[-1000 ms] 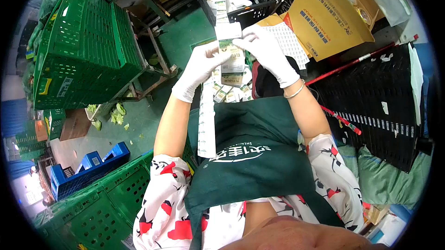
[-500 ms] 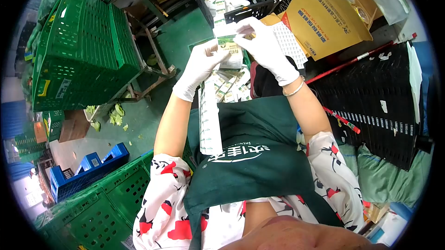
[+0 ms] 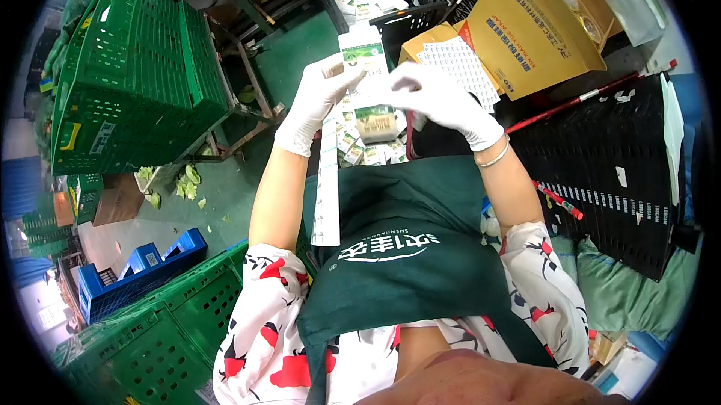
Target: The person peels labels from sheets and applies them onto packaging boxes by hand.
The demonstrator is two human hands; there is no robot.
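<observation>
My left hand [image 3: 321,97], in a white glove, is closed on a green-and-white printed card [image 3: 365,55] that stands up past the fingertips. From this hand hangs a long white strip of stickers [image 3: 326,194], reaching down in front of the dark green apron [image 3: 405,277]. My right hand [image 3: 443,101], also gloved, is close to the card's lower part with fingers pinched together; motion blur hides what is in them. A second, blurred green-and-white card [image 3: 375,124] is just below the fingers, above a pile of similar cards [image 3: 351,151].
Ahead is a black crate [image 3: 417,18] full of printed cards. A sheet of small labels [image 3: 462,67] lies by an open cardboard box [image 3: 518,29] at right. Green crates [image 3: 128,82] are stacked left; black crates [image 3: 601,157] stand right, with a red pole [image 3: 586,93].
My right hand has drawn back down and to the right. A card shows lower, blurred, over the pile, while another stands in my left hand. The sticker strip has swung slightly left.
</observation>
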